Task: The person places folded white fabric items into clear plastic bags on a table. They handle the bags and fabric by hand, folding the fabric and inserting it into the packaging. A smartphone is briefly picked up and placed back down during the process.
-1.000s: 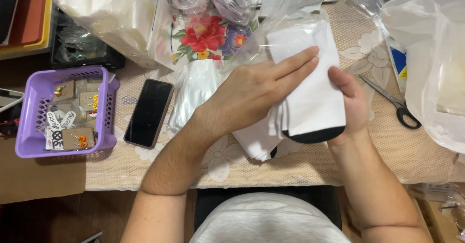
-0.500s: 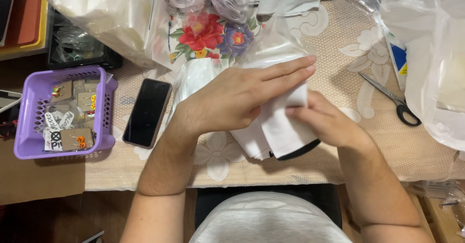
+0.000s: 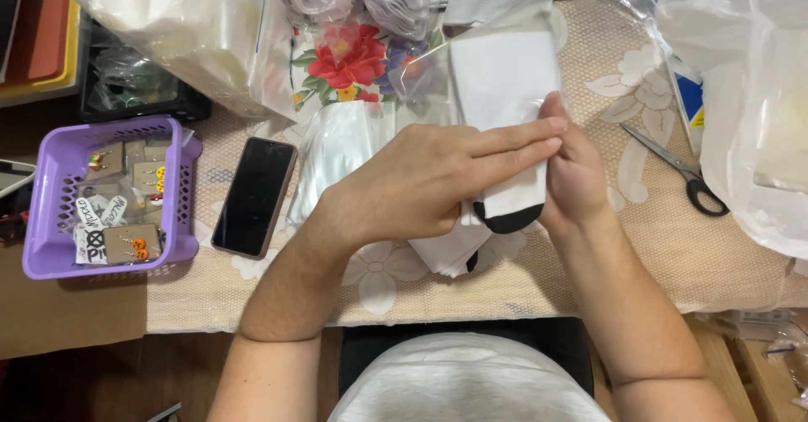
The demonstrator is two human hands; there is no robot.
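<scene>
While both hands press on the one item, the risks lie mostly in the clutter around it.
Left hand: left hand (image 3: 429, 182) lies flat, fingers stretched out, across the white sock with a black toe (image 3: 503, 94), pressing it from above.
Right hand: right hand (image 3: 576, 178) cups the sock's right edge, fingertips meeting the left hand's; the two are together, clamped on the sock.
Sock position: at the middle of the tabletop, toe end toward the near edge, upper end inside a clear plastic sleeve (image 3: 421, 69).
Slip risk: the sleeve looks slick, so it may slide off or bunch if the grip loosens.
Stack risk: more white socks (image 3: 450, 249) lie under the left hand and may get dragged along.
Scissors: scissors (image 3: 677, 169) lie just right of the right hand; a sideways sweep could catch them.
Phone: phone (image 3: 254, 196) near the left forearm, beside the purple basket (image 3: 50, 258), could be nudged toward the near edge.
</scene>
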